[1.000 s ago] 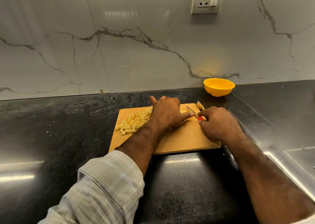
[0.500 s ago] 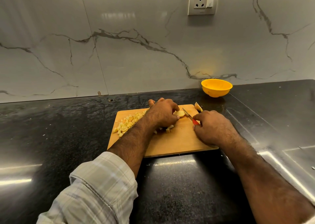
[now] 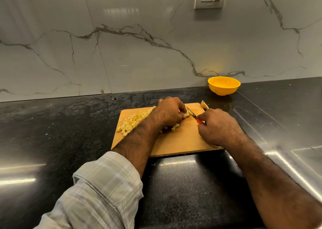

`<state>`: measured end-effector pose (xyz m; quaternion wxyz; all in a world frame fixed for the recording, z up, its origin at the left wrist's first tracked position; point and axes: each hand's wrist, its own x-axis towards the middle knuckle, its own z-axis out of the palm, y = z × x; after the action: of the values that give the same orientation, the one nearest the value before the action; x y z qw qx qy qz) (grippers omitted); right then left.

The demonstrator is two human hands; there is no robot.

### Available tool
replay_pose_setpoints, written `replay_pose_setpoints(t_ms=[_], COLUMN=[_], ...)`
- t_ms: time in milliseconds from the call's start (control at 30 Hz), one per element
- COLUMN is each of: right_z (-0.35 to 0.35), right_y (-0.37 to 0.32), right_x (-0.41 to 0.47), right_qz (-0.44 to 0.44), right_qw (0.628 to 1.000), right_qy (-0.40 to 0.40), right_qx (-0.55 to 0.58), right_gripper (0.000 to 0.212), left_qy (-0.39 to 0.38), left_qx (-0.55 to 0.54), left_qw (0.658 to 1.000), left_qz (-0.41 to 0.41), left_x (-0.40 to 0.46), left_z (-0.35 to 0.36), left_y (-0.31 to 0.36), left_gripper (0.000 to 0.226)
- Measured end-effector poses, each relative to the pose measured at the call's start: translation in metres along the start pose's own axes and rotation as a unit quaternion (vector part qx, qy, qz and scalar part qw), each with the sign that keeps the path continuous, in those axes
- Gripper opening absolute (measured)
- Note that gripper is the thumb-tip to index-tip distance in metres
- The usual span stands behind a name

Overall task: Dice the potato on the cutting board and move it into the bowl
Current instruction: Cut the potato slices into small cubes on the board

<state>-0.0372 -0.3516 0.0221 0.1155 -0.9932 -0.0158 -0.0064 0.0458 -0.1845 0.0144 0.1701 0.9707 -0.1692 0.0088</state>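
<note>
Rectangular wooden cutting board (image 3: pixel 181 141) lies on black polished stone counter (image 3: pixel 52 141); empty round yellow plastic bowl (image 3: pixel 223 85) stands apart behind its right corner. Left hand (image 3: pixel 169 111), fingers curled, pins a pale potato piece (image 3: pixel 187 114); right hand (image 3: pixel 217 126) grips red-handled knife (image 3: pixel 193 114), blade at that piece. Diced pale potato cubes (image 3: pixel 132 122) heaped on board's left side.

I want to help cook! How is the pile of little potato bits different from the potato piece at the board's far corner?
The diced pile is many small cubes; the corner piece is one bigger uncut chunk. The pile lies on the cutting board's left side, behind the left forearm; the chunk sits at the far right corner, nearer the yellow bowl. Both are pale yellow potato, and neither is in the bowl.
</note>
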Motion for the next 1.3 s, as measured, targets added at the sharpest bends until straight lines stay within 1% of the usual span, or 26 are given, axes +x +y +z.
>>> replay_pose_setpoints(t_ms=[100,267,400,467,633,800,867,933,1033,1100,1300], right_z=[0.002,0.005,0.005,0.005,0.002,0.003,0.005,0.007,0.008,0.007,0.006], right_y=[-0.002,-0.009,-0.008,-0.009,-0.021,-0.032,-0.030,-0.026,-0.021,-0.022,-0.031], right_x=[0.002,0.006,-0.001,-0.006,-0.012,-0.007,-0.004,-0.005,-0.010,-0.013,-0.014], right_qz=[0.009,0.019,0.002,-0.010,0.000,-0.003,0.001,0.001,-0.016,-0.032,-0.008], right_qw=[1.000,1.000,0.999,0.998,1.000,0.999,1.000,1.000,0.998,0.997,1.000], right_qy=[-0.008,-0.003,0.047,0.057,0.011,-0.012,-0.001,0.023,0.063,0.074,0.010], right_qx=[0.008,0.008,0.004,0.010,-0.010,-0.043,-0.029,-0.014,0.000,0.002,-0.004], right_gripper=[0.047,0.040,0.038,0.039,0.039,0.031,0.030,0.031,0.036,0.040,0.037], left_qy=[-0.008,-0.008,0.003,0.004,0.015,0.005,0.009,0.027,0.034,0.032,0.040], left_qx=[-0.035,-0.041,-0.063,-0.074,-0.083,-0.081,-0.083,-0.098,-0.095,-0.092,-0.103], left_qw=[0.999,0.999,0.998,0.997,0.996,0.997,0.996,0.995,0.995,0.995,0.994], left_qz=[-0.001,0.003,0.002,-0.002,-0.005,-0.006,-0.004,-0.005,-0.015,-0.017,-0.026], left_x=[-0.002,-0.002,-0.005,-0.007,-0.005,-0.003,-0.005,-0.007,-0.009,-0.007,-0.004], left_z=[-0.002,-0.003,-0.006,-0.008,-0.005,-0.005,-0.005,-0.007,-0.008,-0.007,-0.004], left_y=[-0.001,-0.001,-0.003,-0.005,-0.007,-0.007,-0.008,-0.011,-0.012,-0.012,-0.016], left_gripper=[0.024,0.024,0.022,0.020,0.017,0.017,0.017,0.016,0.016,0.014,0.012])
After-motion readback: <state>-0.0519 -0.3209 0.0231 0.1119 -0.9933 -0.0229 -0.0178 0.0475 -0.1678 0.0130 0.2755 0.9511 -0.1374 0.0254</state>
